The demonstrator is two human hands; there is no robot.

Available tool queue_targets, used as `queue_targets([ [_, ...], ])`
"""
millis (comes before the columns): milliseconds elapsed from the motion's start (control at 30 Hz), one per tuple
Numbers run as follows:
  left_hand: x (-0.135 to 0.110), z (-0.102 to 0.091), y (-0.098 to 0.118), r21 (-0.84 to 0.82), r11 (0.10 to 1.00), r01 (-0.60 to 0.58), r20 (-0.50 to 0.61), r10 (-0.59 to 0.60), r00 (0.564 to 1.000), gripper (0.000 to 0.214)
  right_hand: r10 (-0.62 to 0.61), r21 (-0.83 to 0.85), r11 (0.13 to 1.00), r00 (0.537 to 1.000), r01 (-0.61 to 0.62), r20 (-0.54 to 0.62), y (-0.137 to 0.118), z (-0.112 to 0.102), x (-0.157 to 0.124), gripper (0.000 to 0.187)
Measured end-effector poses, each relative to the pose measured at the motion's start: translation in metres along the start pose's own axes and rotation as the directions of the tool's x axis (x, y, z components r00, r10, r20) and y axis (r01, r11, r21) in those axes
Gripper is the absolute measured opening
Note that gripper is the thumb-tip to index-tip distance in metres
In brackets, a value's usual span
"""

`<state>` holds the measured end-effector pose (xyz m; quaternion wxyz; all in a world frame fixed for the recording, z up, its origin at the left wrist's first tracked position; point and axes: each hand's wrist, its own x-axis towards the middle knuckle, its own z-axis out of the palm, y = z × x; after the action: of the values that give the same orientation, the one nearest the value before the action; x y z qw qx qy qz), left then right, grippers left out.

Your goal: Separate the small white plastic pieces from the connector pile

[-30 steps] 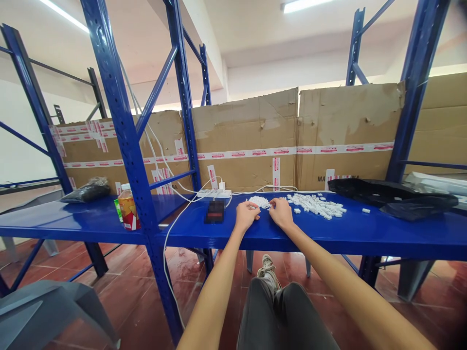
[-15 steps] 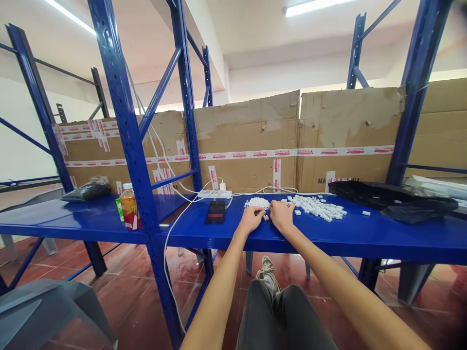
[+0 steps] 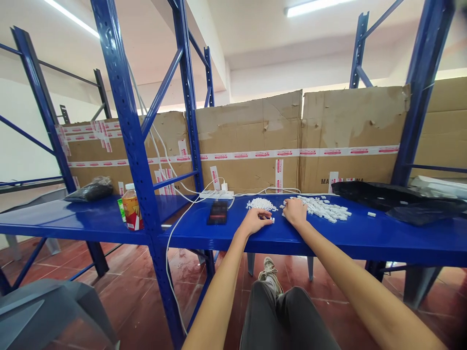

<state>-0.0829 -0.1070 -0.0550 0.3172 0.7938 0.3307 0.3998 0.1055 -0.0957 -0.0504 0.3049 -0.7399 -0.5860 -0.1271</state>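
My left hand (image 3: 256, 221) rests low over the blue shelf, thumb and fingers pinched at a small white plastic piece (image 3: 272, 220). Just behind it lies a heap of tiny white parts (image 3: 260, 203). To the right, my right hand (image 3: 295, 212) is at the left edge of a spread of larger white plastic pieces (image 3: 326, 209). Its fingers curl down among a few pieces, and their tips are mostly hidden, so what they grip cannot be made out.
A dark phone-like slab (image 3: 217, 212) lies left of the hands, before a white power strip (image 3: 217, 195) with cables. A drink bottle (image 3: 132, 208) stands beyond the blue post (image 3: 133, 121). Black plastic bags (image 3: 394, 199) lie at right; cardboard (image 3: 251, 131) lines the back.
My hands have moved apart. The right one has shifted right, to the larger pieces; the left has turned slightly, with a white piece showing at its fingertips.
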Motion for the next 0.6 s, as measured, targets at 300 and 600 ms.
queue_targets([
  [300,0.002,0.002,-0.001,0.012,1.0,0.014,-0.027,-0.014,1.0,0.025,-0.132,0.053,0.991,0.984,0.126,0.123,0.008,0.017,0.016,0.028],
  [600,0.002,0.003,-0.002,-0.012,1.0,-0.007,-0.05,0.006,0.999,0.021,-0.192,0.16,0.971,0.979,0.179,0.07,0.018,0.016,0.02,0.025],
])
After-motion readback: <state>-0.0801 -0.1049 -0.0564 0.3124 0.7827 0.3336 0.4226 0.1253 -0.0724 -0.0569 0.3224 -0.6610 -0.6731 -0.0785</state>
